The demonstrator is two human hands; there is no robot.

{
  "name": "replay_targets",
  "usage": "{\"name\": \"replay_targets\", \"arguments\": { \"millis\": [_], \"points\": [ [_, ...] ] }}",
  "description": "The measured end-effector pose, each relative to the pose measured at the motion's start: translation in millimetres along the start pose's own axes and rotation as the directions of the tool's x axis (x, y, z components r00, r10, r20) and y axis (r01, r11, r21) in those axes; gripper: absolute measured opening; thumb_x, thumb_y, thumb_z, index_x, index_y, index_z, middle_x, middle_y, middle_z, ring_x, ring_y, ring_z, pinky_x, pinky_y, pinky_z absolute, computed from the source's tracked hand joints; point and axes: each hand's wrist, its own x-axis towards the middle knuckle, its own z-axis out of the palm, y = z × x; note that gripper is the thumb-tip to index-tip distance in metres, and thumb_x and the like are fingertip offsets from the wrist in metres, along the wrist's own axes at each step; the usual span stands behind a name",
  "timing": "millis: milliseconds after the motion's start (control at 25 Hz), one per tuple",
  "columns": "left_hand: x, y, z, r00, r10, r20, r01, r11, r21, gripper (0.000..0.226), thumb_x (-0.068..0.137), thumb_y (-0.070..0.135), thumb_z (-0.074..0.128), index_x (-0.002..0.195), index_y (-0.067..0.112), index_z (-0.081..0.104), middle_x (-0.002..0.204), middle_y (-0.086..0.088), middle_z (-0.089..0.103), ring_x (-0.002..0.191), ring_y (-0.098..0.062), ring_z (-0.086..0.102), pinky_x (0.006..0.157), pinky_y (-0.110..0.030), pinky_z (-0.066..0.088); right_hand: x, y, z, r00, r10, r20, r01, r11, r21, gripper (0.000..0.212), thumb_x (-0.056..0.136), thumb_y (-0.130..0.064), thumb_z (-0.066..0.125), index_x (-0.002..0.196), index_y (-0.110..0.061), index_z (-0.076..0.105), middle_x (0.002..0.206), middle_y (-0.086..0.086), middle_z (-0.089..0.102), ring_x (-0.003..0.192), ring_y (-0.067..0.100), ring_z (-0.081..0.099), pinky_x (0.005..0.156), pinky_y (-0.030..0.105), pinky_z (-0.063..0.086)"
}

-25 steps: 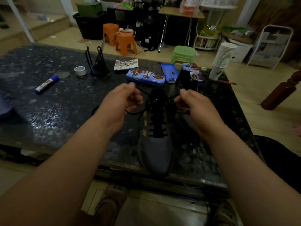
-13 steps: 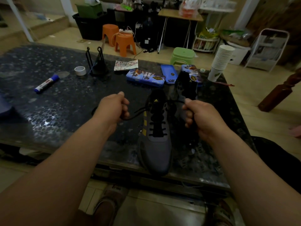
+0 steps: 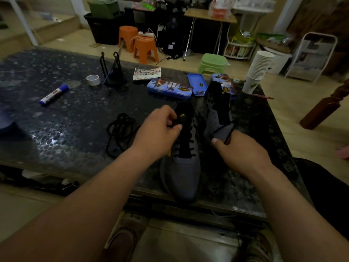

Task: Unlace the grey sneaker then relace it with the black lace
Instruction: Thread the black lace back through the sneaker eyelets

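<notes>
The grey sneaker sits toe-first at the near edge of the counter, the left hand in a pinching grip on the black lace by the tongue and the right hand with its grip clasping a lace end, so I'd draw both sides evenly, without twists.

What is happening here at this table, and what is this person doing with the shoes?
A person is lacing a grey sneaker that lies on the dark table, toe towards them. The left hand pinches the black lace beside the tongue, and the right hand grips one end of it out to the side. The lower eyelets are already laced. A second sneaker lies next to it, and a coiled black cord rests to the left.
</notes>
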Motion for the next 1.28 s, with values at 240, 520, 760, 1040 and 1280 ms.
{"name": "replay_targets", "arguments": {
  "millis": [240, 520, 760, 1040, 1280],
  "points": [
    [11, 7, 4, 0.978, 0.178, 0.112, -0.207, 0.914, 0.35, 0.018, 0.096, 0.038, 0.066, 0.112, 0.032, 0.062, 0.092, 0.008, 0.048, 0.09, -0.019, 0.054, 0.076, -0.039, 0.049, -12, -49, 2, 0.897, -0.217, -0.386, 0.326, 0.913, 0.245, 0.026, 0.094, -0.037, 0.066, 0.089, -0.024, 0.045, 0.079, -0.006, 0.057, 0.068, 0.014, 0.055, 0.059, 0.036, 0.041],
    [19, 10, -7, 0.918, -0.146, 0.368, 0.271, 0.909, -0.317, 0.015, 0.098, 0.016, 0.063, 0.083, 0.02, 0.066, 0.077, 0.003, 0.062, 0.074, -0.01, 0.058, 0.068, -0.02, 0.048, 10, -39, 36, 0.99, -0.122, 0.075, 0.079, 0.902, 0.425, 0.035, 0.093, -0.051, 0.067, 0.097, -0.021, 0.049, 0.089, 0.0, 0.062, 0.076, 0.017, 0.059, 0.058, 0.034, 0.04],
    [16, 4, -15, 0.889, -0.144, 0.435, 0.306, 0.893, -0.33, 0.036, 0.098, 0.031, 0.069, 0.069, 0.018, 0.053, 0.067, 0.002, 0.048, 0.063, -0.006, 0.048, 0.063, -0.018, 0.043, 15, -36, 35, 0.99, -0.112, 0.084, 0.059, 0.88, 0.471, 0.027, 0.098, -0.046, 0.062, 0.1, -0.02, 0.055, 0.089, 0.002, 0.065, 0.077, 0.018, 0.062, 0.058, 0.031, 0.041],
    [11, 17, -19, 0.887, -0.159, 0.433, 0.287, 0.926, -0.247, 0.027, 0.099, 0.035, 0.068, 0.086, 0.012, 0.072, 0.058, 0.014, 0.059, 0.055, 0.003, 0.053, 0.059, -0.015, 0.04, 13, -38, 40, 0.996, -0.084, 0.042, 0.054, 0.876, 0.48, 0.027, 0.099, -0.044, 0.063, 0.101, -0.019, 0.053, 0.091, 0.003, 0.064, 0.078, 0.018, 0.062, 0.057, 0.031, 0.04],
    [11, 16, -19, 0.952, -0.073, 0.299, 0.14, 0.968, -0.21, 0.031, 0.101, 0.031, 0.062, 0.075, 0.014, 0.06, 0.072, 0.003, 0.053, 0.062, -0.007, 0.047, 0.065, -0.027, 0.039, 12, -38, 42, 0.994, -0.112, 0.002, 0.101, 0.899, 0.426, 0.027, 0.1, -0.043, 0.062, 0.1, -0.018, 0.052, 0.089, 0.001, 0.062, 0.079, 0.016, 0.06, 0.061, 0.033, 0.045]
  ]
}}
